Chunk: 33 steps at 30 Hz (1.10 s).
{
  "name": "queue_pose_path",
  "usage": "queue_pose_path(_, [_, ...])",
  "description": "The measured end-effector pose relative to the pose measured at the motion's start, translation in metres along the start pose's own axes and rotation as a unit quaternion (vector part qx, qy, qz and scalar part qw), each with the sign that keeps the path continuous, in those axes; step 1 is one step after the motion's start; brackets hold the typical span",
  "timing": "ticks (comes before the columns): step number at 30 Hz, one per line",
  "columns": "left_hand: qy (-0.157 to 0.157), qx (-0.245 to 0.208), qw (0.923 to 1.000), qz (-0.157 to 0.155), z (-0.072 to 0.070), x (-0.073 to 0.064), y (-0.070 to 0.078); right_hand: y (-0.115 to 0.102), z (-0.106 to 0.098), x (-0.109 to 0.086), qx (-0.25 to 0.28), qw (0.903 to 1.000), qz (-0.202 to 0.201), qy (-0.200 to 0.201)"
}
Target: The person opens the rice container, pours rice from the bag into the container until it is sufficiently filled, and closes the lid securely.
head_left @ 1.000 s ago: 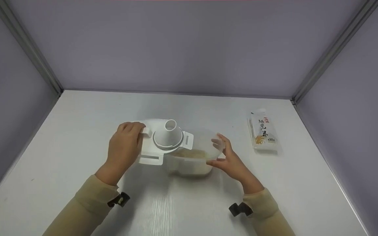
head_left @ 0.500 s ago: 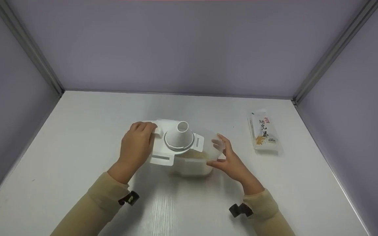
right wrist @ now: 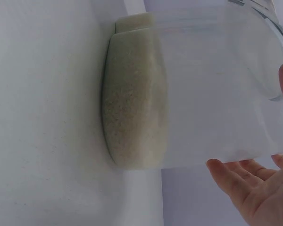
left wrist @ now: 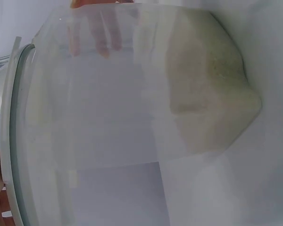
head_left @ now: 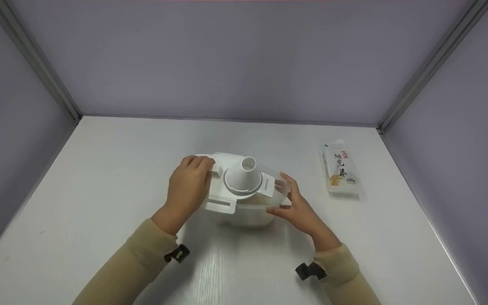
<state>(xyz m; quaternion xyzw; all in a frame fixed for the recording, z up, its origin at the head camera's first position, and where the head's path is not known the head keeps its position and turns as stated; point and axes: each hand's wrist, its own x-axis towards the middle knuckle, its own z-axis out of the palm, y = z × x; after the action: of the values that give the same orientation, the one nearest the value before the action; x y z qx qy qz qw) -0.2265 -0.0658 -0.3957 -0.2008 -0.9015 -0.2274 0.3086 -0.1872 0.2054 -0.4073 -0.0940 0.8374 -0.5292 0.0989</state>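
A clear plastic container (head_left: pixel 248 217) stands upright on the table with pale rice grains (right wrist: pixel 129 103) in its bottom. My left hand (head_left: pixel 189 184) grips the left side of a white lid (head_left: pixel 226 160), which has a cone-shaped spout (head_left: pixel 244 178) and slotted tabs. The lid lies over much of the container's mouth, its right end short of the right rim. In the left wrist view, the lid's edge (left wrist: pixel 19 122) runs along the container's top. My right hand (head_left: pixel 297 209) holds the container's upper right side, thumb in front and fingers behind.
A printed clear rice bag (head_left: pixel 340 169) lies on the white table (head_left: pixel 112 169) at the right. Grey panels (head_left: pixel 227 63) enclose the table at the back and both sides.
My left hand has carried the lid rightward across the container's mouth, covering more of it. The right hand and the container have stayed in place.
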Motion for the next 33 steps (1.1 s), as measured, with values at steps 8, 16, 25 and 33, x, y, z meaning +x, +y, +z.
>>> queue_pose_path(8, [0.002,-0.008,0.9999,0.013,0.006,0.006,0.009,0.002,0.0,0.001,0.011,0.9999,-0.001,-0.002])
queue_pose_path(16, [-0.001,-0.008,0.9999,0.015,0.011,0.01,0.018,0.003,0.002,0.002,0.014,0.9999,-0.005,0.007])
queue_pose_path(25, [-0.012,-0.003,0.9997,0.022,0.018,0.015,0.029,0.033,0.001,0.012,0.005,0.9993,-0.017,0.032])
queue_pose_path(33, [0.002,0.002,0.9993,0.037,0.023,0.015,0.034,0.037,-0.007,0.005,0.022,0.9988,-0.044,0.002])
